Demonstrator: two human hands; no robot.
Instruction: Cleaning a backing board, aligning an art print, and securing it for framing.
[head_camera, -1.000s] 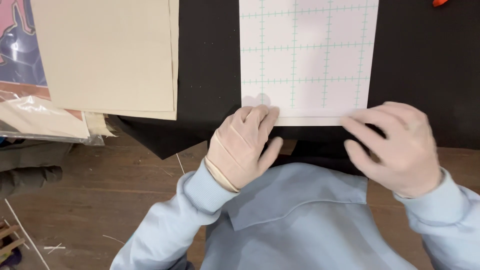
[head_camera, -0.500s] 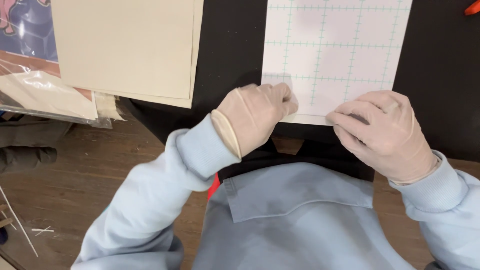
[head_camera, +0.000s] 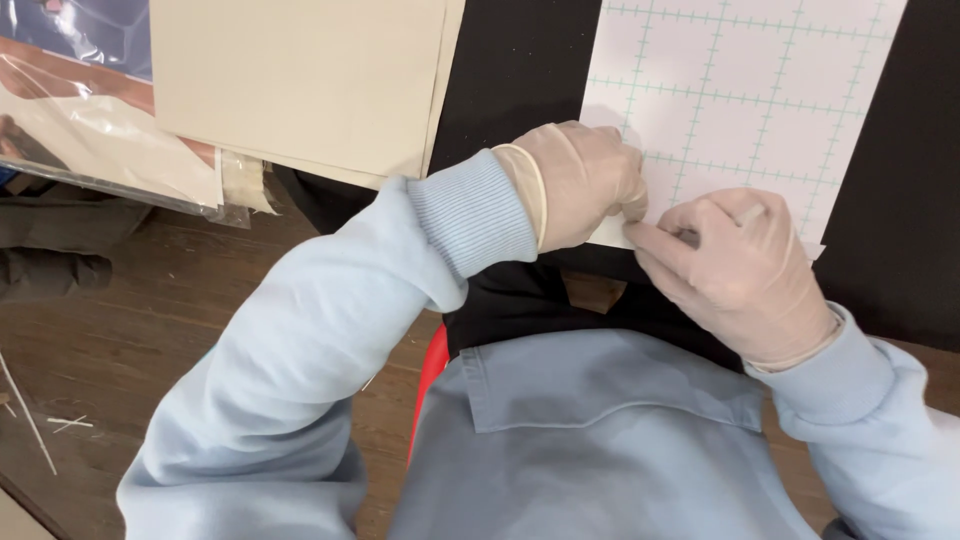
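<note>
Gridded white sheet (head_camera: 745, 110) | near edge being pinched (for grip) between left hand (head_camera: 575, 185) and right hand (head_camera: 735, 265), held together | black mat (head_camera: 510, 70) beneath, steadying it

A stack of beige card sheets (head_camera: 300, 85) lies on the black table top (head_camera: 515, 80), overhanging its near edge. Left of it sit clear plastic sleeves (head_camera: 95, 140) (contents unclear). Below, a wooden floor (head_camera: 180, 310) shows thin pale sticks (head_camera: 30, 410).

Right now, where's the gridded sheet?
Head view, upper right: the gridded sheet lies on the black mat, its near edge pinched by both gloved hands, beige card to its left.
</note>
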